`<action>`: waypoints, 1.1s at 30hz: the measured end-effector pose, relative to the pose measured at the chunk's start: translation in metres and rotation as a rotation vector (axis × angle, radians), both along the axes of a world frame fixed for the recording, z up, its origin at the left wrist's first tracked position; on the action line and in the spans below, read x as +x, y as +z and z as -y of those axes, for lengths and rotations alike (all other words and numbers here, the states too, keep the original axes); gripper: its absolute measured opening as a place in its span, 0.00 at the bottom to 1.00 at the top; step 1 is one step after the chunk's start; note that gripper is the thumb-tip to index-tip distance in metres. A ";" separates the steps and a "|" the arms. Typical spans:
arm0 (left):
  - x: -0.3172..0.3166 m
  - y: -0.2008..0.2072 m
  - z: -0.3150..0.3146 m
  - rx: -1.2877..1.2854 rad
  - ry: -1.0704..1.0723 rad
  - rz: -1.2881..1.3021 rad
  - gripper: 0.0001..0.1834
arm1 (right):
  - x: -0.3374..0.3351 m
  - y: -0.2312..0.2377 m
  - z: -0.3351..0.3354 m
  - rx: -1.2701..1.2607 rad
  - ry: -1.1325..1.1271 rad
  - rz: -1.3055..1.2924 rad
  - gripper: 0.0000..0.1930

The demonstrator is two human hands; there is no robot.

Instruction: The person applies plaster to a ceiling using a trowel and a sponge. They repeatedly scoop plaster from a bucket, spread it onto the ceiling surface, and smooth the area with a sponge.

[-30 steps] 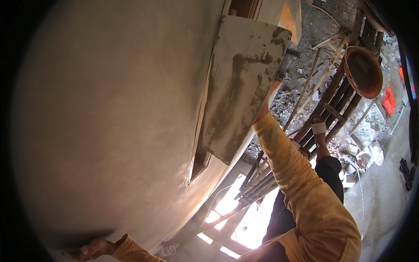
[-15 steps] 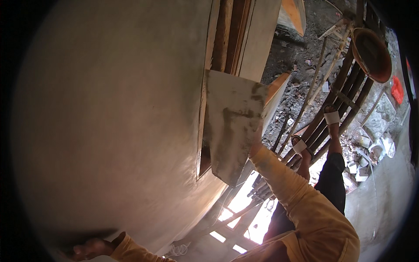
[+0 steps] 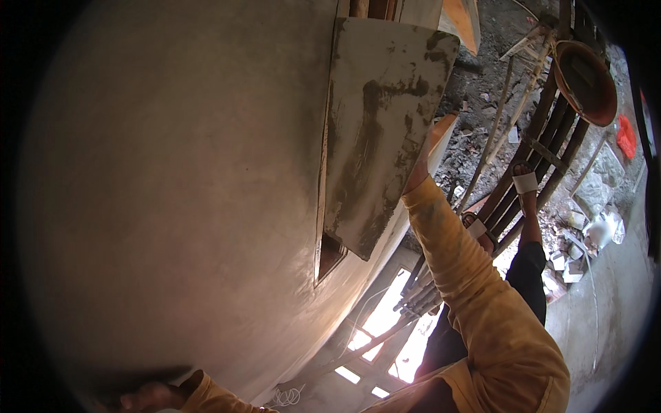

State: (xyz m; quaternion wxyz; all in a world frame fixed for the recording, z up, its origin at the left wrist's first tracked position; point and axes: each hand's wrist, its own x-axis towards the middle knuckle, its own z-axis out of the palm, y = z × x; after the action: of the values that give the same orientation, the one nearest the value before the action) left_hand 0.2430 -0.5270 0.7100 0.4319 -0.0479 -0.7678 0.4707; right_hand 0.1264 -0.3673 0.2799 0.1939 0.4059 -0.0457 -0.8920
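Head view: a person's two bare hands in yellow sleeves (image 3: 475,275), working beside a broad, plain wall (image 3: 172,193). The right hand (image 3: 416,177) grips a flat board (image 3: 389,131) at its edge; the wrist and part of the hand show, the fingers being hidden behind the board. The board, roughly rectangular and smeared with dark, muddy patches, extends to the left of this hand and beyond it, its face turned toward the viewer. It partly covers a narrow framed opening (image 3: 330,253) in the wall, whose lower corner shows to the left of and nearer than the right hand. The left hand (image 3: 153,397) lies in shadow close beside the wall, well apart from the right; whether its fingers are spread or closed, and on what, cannot be told. To the right of the right hand, two sandalled feet (image 3: 525,182) stand on long, dark poles (image 3: 511,168), and beyond the feet a reddish-brown basin (image 3: 609,107) rests on the same poles. Between the right hand and the poles lies grey rubble (image 3: 468,148). Farther right is a crumpled red sheet (image 3: 626,138). A coil of white cord (image 3: 288,396) lies between the left hand and the body.
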 end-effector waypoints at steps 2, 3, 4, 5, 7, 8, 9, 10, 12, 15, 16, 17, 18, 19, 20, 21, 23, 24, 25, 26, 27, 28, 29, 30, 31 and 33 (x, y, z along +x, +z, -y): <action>0.000 0.004 -0.004 -0.007 0.006 -0.001 0.35 | 0.001 0.000 0.001 -0.004 0.021 0.017 0.17; 0.000 0.004 -0.002 -0.005 0.006 -0.002 0.35 | 0.003 -0.001 0.003 0.004 0.016 0.009 0.17; -0.001 0.004 -0.001 -0.004 0.002 -0.004 0.35 | 0.007 -0.004 0.007 0.015 -0.011 -0.031 0.17; 0.001 0.003 0.000 -0.005 -0.001 -0.005 0.35 | 0.011 -0.007 0.013 0.025 -0.038 -0.071 0.17; 0.001 0.004 0.000 -0.004 0.000 -0.008 0.34 | 0.019 -0.016 0.026 0.046 -0.092 -0.155 0.18; -0.001 0.005 -0.001 -0.001 -0.007 -0.009 0.34 | 0.025 -0.021 0.032 0.102 -0.098 -0.209 0.18; 0.000 0.002 0.006 0.010 -0.008 -0.012 0.34 | 0.033 -0.027 0.042 0.166 -0.105 -0.261 0.19; 0.001 0.002 0.003 0.002 -0.010 -0.015 0.34 | 0.048 -0.025 0.050 0.260 -0.081 -0.322 0.20; 0.001 0.002 -0.001 0.000 -0.007 -0.013 0.34 | 0.075 -0.021 0.053 0.180 -0.049 -0.297 0.21; 0.003 0.003 -0.001 0.002 -0.003 -0.019 0.33 | 0.101 -0.007 0.038 -0.289 -0.109 -0.192 0.21; 0.004 0.004 -0.001 0.003 -0.004 -0.021 0.33 | 0.109 -0.011 0.034 -0.413 -0.191 -0.256 0.21; 0.004 0.005 -0.001 -0.001 -0.001 -0.023 0.33 | 0.112 -0.015 0.033 -0.431 -0.227 -0.294 0.21; 0.005 0.005 -0.002 0.001 0.001 -0.021 0.32 | 0.109 -0.015 0.028 -0.449 -0.264 -0.333 0.20; 0.005 0.008 -0.002 0.003 0.011 -0.020 0.32 | 0.102 -0.018 0.024 -0.361 -0.253 -0.345 0.20; 0.005 0.008 -0.001 0.004 0.017 -0.022 0.32 | 0.094 -0.021 0.024 -0.276 -0.267 -0.386 0.20; 0.003 0.009 -0.002 0.003 0.009 -0.025 0.32 | 0.083 -0.023 0.020 -0.186 -0.290 -0.422 0.20; 0.004 0.009 -0.002 -0.001 0.017 -0.029 0.31 | 0.065 -0.029 0.021 -0.076 -0.355 -0.546 0.20; 0.004 0.008 -0.002 -0.003 0.021 -0.030 0.31 | 0.057 -0.033 0.022 -0.050 -0.378 -0.602 0.20; 0.005 0.010 -0.001 -0.003 0.025 -0.032 0.31 | 0.051 -0.039 0.021 -0.085 -0.381 -0.651 0.20; 0.006 0.010 -0.001 -0.005 0.029 -0.034 0.31 | 0.048 -0.041 0.021 -0.104 -0.373 -0.650 0.20; 0.007 0.010 0.000 -0.008 0.033 -0.035 0.31 | 0.043 -0.039 0.020 -0.124 -0.363 -0.648 0.20; 0.008 0.011 0.000 -0.011 0.038 -0.036 0.31 | 0.040 -0.035 0.020 -0.127 -0.344 -0.597 0.20; 0.009 0.011 0.001 -0.012 0.039 -0.036 0.30 | 0.038 -0.030 0.018 -0.111 -0.272 -0.493 0.19; 0.009 0.011 0.001 -0.015 0.041 -0.037 0.30 | 0.035 -0.022 0.015 -0.100 -0.201 -0.389 0.19; 0.011 0.011 0.002 -0.014 0.048 -0.037 0.30 | 0.033 -0.009 0.011 -0.070 -0.074 -0.233 0.19; 0.013 0.012 0.003 -0.008 0.052 -0.039 0.30 | 0.032 0.002 0.008 -0.069 0.046 -0.031 0.18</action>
State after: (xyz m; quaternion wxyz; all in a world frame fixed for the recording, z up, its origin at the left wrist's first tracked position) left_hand 0.2556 -0.5300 0.7222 0.4344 -0.0205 -0.7582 0.4859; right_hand 0.1588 -0.3753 0.2822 0.2290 0.3862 -0.0642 -0.8912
